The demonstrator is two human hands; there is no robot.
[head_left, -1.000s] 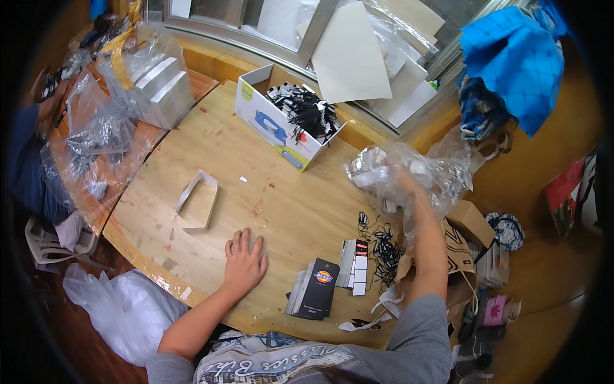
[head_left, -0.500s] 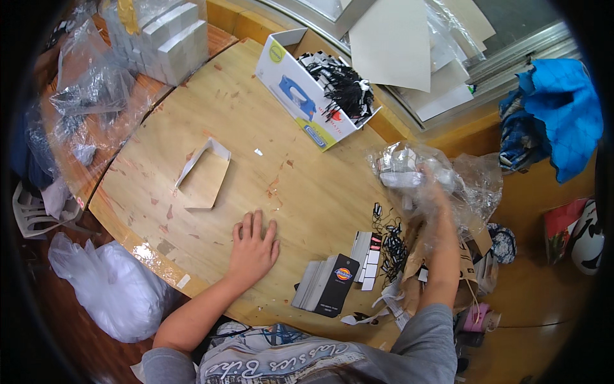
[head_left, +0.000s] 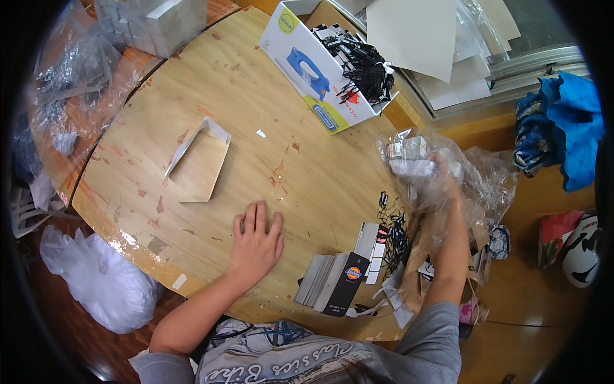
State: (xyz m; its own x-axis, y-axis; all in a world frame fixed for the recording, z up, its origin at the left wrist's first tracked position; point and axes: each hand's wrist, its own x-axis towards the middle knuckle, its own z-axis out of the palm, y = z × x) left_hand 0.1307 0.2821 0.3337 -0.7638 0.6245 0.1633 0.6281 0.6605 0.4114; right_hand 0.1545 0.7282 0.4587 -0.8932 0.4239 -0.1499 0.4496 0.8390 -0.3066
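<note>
My left hand (head_left: 256, 240) lies flat and open on the wooden round table (head_left: 268, 134), palm down, holding nothing. My right hand (head_left: 441, 176) reaches into a crumpled clear plastic bag (head_left: 448, 166) at the table's right edge; its fingers are hidden by the plastic and white packets inside. A stack of grey and black hang tags (head_left: 336, 281) lies near the front edge, just right of my left hand. Loose black strings and small tags (head_left: 393, 233) lie between the stack and the bag.
A folded brown cardboard tray (head_left: 198, 160) sits left of centre. An open white box (head_left: 320, 70) full of black strung tags stands at the back. White boxes in plastic (head_left: 150, 22) are at the back left, a white bag (head_left: 102, 285) on the floor, blue cloth (head_left: 569, 128) at right.
The view has shifted, so the table sits lower left in the picture. My right hand has stayed in the plastic bag and my left hand has stayed flat on the table.
</note>
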